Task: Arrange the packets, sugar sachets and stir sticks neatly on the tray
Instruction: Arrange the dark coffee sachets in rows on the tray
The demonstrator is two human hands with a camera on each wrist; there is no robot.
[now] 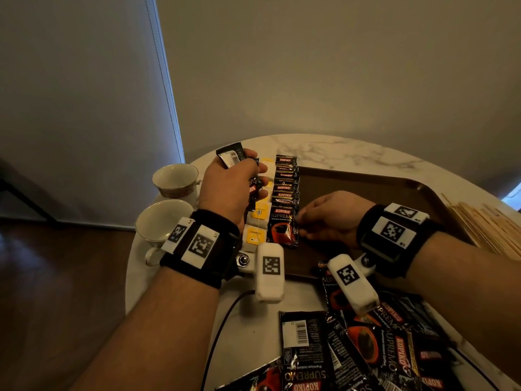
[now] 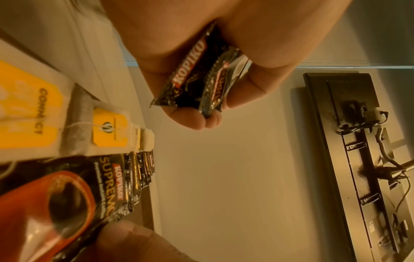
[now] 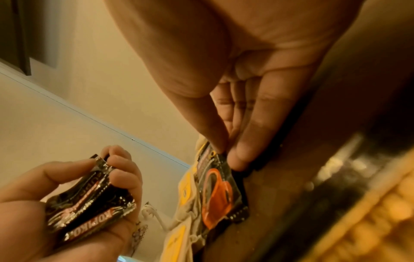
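Note:
My left hand [image 1: 239, 184] grips a bunch of black Kopiko packets [image 1: 234, 158] above the tray's left edge; the same bunch [image 2: 192, 76] shows in its curled fingers, also in the right wrist view [image 3: 89, 200]. A row of Kopiko packets [image 1: 286, 187] lies overlapped on the brown tray [image 1: 366, 184], beside a row of tea bags with yellow tags [image 1: 258, 221]. My right hand [image 1: 306, 221] pinches the right edge of the front Kopiko packet [image 1: 283, 228], thumb and fingers [image 3: 237, 156] on that packet [image 3: 219, 191]. Wooden stir sticks [image 1: 490, 227] lie right of the tray.
Two white teacups [image 1: 169, 204] stand at the table's left edge. Several loose Kopiko packets [image 1: 352, 348] are heaped on the marble table [image 1: 338, 153] in front of the tray. A black cable [image 1: 222, 317] runs off the near edge. A wall stands behind.

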